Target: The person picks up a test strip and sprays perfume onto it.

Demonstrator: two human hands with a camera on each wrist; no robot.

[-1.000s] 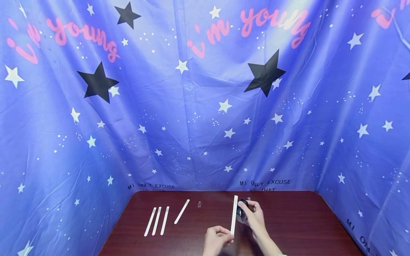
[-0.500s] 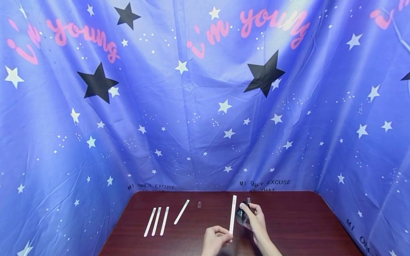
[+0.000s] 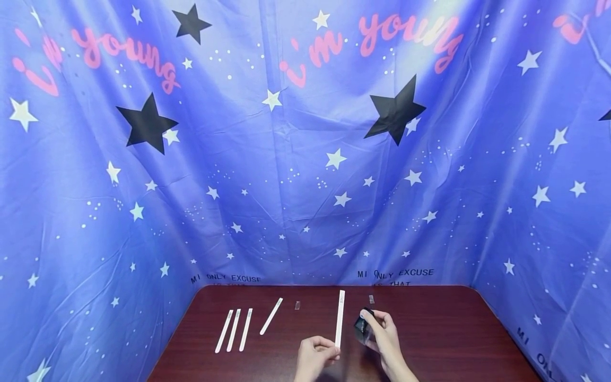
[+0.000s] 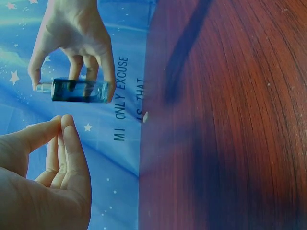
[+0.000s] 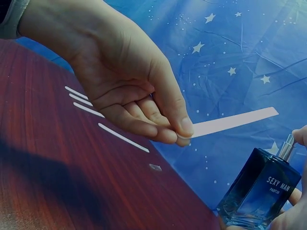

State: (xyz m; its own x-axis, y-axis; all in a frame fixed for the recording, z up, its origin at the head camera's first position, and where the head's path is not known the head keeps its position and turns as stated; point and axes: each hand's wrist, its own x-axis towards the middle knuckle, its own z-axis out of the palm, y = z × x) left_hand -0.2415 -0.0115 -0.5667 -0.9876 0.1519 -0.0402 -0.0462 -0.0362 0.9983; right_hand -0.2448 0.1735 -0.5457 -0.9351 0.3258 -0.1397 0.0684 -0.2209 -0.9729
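Left hand (image 3: 316, 358) pinching, thumb (image 4: 44, 132) against fingertips (image 4: 70, 132); right hand (image 3: 385, 334) apart, gripping, thumb and fingers spread.

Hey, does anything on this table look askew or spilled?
One white strip lies apart from the row of three strips and slants more, so it looks askew. Two small clear pieces look stray, though I can't tell what they are. No spill shows, and the bottle and held strip look undamaged.

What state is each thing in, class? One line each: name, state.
Perfume bottle: uncapped, gripped by right hand
Held strip: raised, one end pinched by left hand
Three strips: lying on table, side by side
Slanted strip: lying apart
Two clear pieces: lying on table
Curtain: hanging, creased
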